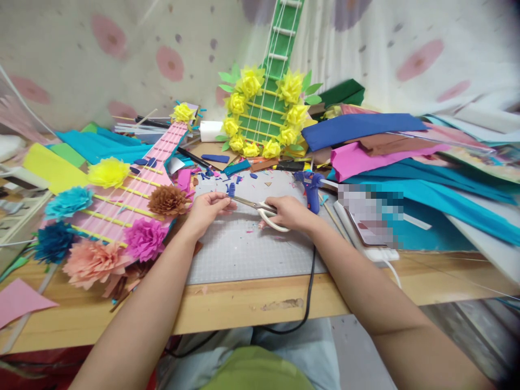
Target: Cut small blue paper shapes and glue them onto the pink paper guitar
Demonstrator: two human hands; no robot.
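My right hand (pixel 289 212) is closed around the white handles of a pair of scissors (pixel 260 210), whose blades point left. My left hand (pixel 208 208) pinches a small blue paper piece (pixel 231 189) with a fringed edge, right at the scissor tips. Both hands work over a grey cutting mat (pixel 252 249) strewn with small paper scraps.
A pink paper guitar (pixel 130 203) with paper flowers lies at left; a green one (pixel 268 108) with yellow flowers leans at the back. A blue glue gun (pixel 312 187) and its black cord (pixel 309 292), a phone (pixel 371 216), and stacked coloured paper sheets (pixel 406 157) lie at right.
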